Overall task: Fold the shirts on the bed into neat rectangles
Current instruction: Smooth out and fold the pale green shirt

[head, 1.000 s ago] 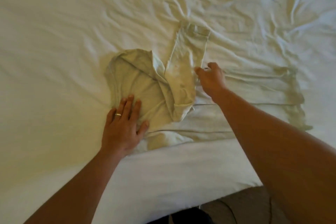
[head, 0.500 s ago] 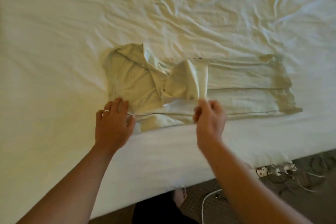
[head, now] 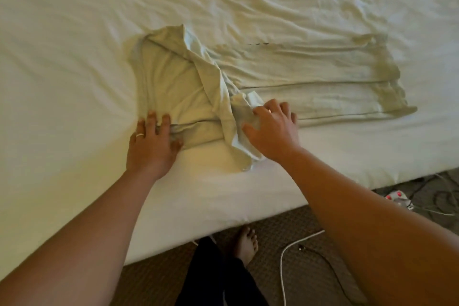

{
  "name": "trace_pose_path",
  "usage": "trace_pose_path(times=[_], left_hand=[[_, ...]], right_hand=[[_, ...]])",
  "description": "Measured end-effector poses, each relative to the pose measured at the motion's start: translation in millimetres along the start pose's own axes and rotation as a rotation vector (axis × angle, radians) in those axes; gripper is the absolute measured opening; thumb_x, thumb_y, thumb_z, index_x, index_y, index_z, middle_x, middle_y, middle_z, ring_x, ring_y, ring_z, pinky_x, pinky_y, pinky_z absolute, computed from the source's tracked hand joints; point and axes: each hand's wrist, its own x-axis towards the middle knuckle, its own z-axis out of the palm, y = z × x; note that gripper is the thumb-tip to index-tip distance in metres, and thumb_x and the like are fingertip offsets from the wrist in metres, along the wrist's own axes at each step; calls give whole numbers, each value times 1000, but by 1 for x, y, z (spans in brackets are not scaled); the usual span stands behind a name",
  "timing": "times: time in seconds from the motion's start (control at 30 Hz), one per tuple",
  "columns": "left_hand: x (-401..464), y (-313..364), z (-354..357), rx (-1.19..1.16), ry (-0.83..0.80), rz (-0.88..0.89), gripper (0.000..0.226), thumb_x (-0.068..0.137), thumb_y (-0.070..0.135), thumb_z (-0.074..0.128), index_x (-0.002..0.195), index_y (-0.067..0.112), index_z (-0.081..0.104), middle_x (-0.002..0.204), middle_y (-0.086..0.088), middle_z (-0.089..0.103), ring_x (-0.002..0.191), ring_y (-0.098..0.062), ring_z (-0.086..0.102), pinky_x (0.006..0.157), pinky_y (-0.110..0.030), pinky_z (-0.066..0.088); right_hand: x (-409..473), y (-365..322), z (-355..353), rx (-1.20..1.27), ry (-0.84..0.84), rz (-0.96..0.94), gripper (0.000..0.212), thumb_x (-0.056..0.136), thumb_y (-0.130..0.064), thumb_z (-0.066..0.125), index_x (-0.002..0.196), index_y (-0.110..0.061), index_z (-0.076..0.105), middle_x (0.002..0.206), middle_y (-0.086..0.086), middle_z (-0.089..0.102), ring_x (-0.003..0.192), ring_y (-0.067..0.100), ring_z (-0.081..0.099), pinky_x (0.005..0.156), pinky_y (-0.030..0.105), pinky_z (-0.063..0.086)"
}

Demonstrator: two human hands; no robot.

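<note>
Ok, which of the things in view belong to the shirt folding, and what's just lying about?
Part of the job:
- pale shirt spread on the bed
- its sleeve, under the right hand
- left hand, pressing the shirt's near edge

Lying about:
- white cable on the carpet
- power strip by the bed's edge

Pale cream shirt (head: 285, 77) half-folded on the bed (head: 62, 45)

It lies flat near the bed's front edge, its body a long narrow band with the hem at the far right; the collar end at left is bunched, one sleeve (head: 238, 131) drooping toward the edge.
</note>
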Motion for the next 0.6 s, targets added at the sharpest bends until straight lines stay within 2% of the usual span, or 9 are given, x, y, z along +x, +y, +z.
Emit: trace_pose_path(times=[0.07,0.13,0.2,0.27,0.3,0.33,0.4,0.5,0.6], left_hand=[[0,0,0,-14,-3,-3,73,101,52,45,161,22,16,169,-14,4,152,-43,11,119,-53,23],[0,0,-2,-25,-8,-9,73,101,53,46,161,23,15,169,-13,4,153,-42,11,119,-52,22],[0,1,-5,-19,-25,-18,73,101,53,45,161,24,15,169,-12,3,153,-41,10,120,-51,22],[-1,3,-9,-16,-45,-25,73,101,53,45,161,23,15,169,-12,4,153,-42,11,120,-51,24],[-1,3,-10,-18,-48,-29,73,101,52,46,161,22,16,169,-13,5,153,-42,12,119,-52,25],[-1,4,-12,-13,-45,-28,74,101,52,46,161,22,17,169,-13,6,152,-42,13,119,-52,27],[-1,4,-14,4,-44,-18,75,100,54,47,161,21,18,169,-14,7,152,-43,15,118,-53,29],[1,3,-16,9,-71,-29,75,99,53,50,159,22,18,168,-13,9,151,-42,16,116,-53,29],[-4,6,-14,20,-12,-43,72,97,49,54,156,22,24,166,-13,16,150,-40,18,116,-54,28]], right_hand=[[-6,7,7,-96,-106,-37,29,91,-29,52,117,-20,63,122,4,57,117,30,45,96,42,36],[-18,6,5,54,-149,32,15,90,-23,53,97,-15,64,99,5,63,97,29,55,77,35,41],[-36,2,-4,533,-200,223,12,89,-19,62,84,-8,63,78,6,61,74,25,58,61,30,42],[-62,3,-13,1243,-376,488,10,91,-14,67,94,-5,67,86,12,68,76,26,66,62,33,53],[-79,7,-13,1446,-516,591,15,92,-15,66,102,-4,67,94,16,70,81,30,68,66,37,58],[-97,12,-12,1466,-654,629,22,94,-19,65,108,-3,68,99,19,70,85,33,69,72,41,59],[-121,26,-1,1218,-767,635,30,96,-30,64,105,-2,70,92,19,70,79,33,68,76,46,57],[-115,39,9,1010,-530,640,35,95,-38,66,90,-3,69,73,13,71,61,23,64,65,35,51],[-94,24,3,853,-503,449,38,92,-43,69,91,-5,71,74,8,75,59,13,67,57,22,49]])
